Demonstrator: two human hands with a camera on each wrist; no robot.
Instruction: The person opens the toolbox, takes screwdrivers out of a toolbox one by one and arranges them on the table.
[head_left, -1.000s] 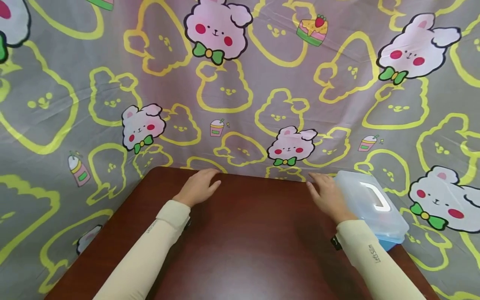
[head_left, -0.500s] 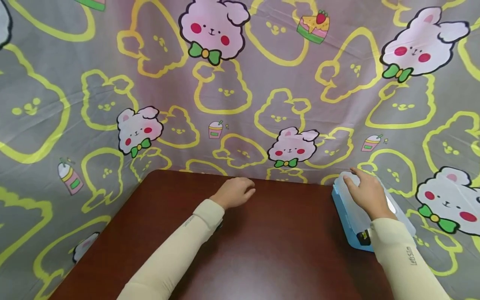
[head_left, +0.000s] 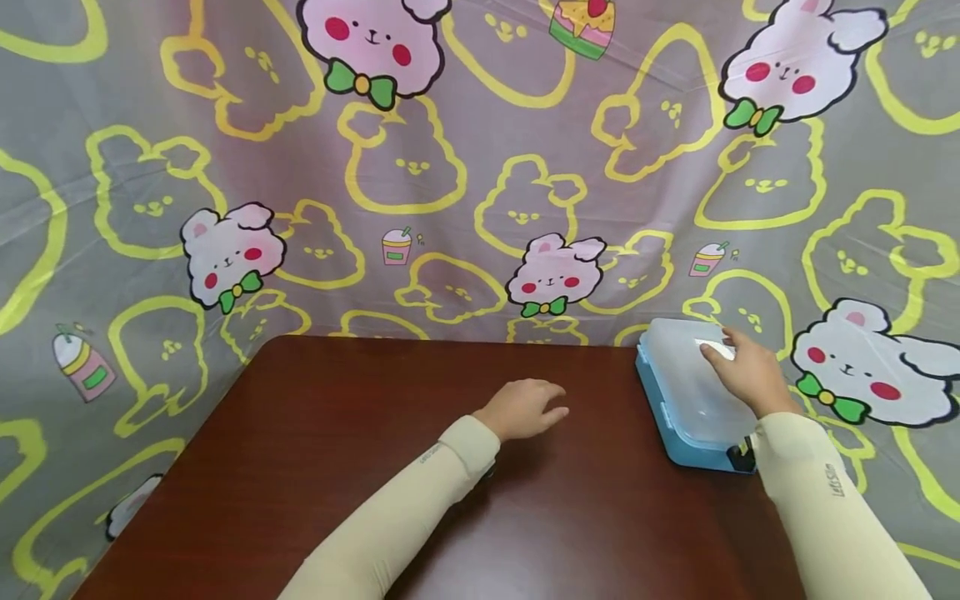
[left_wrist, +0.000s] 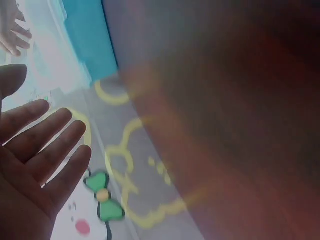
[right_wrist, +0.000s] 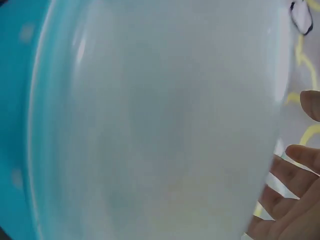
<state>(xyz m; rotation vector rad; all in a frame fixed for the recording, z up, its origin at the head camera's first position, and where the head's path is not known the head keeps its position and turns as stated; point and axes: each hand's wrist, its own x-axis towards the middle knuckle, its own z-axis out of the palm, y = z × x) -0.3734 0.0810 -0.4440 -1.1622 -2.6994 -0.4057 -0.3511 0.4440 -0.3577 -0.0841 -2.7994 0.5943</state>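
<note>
A storage box with a blue base and frosted clear lid sits at the table's right edge. My right hand is at the right part of its lid, thumb near the white handle, which it partly covers. In the right wrist view, the right hand's fingers are loosely spread along the far edge of the lid. Left of the box, my left hand is held over the table with nothing in it. The left wrist view shows its fingers straight and slightly apart.
The dark reddish-brown table meets a grey cartoon-print curtain at its back and sides. The box stands close to the curtain on the right.
My left hand has moved right across the table. The right hand has moved right from beside the box to over its lid, and the box looks slightly shifted as the head view turned.
</note>
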